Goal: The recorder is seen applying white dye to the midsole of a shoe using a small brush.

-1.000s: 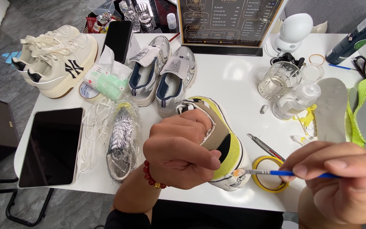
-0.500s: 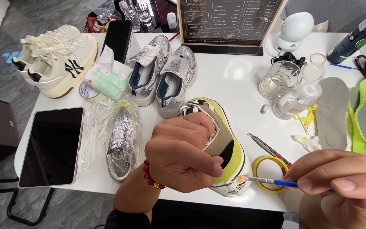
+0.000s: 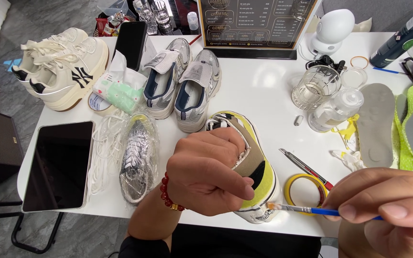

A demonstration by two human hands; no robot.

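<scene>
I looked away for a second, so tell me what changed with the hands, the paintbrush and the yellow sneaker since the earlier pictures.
The right hand with the thin blue-handled paintbrush dipped lower and came back; its bristle tip again meets the sole edge of the yellow, black and white sneaker. Nothing was picked up or let go. The left hand keeps its grip on the sneaker, and the roll of yellow tape is unmoved.

The single head camera looks steeply down from the tabletop's (image 3: 264, 91) near edge, close above it, facing its far edge.
</scene>
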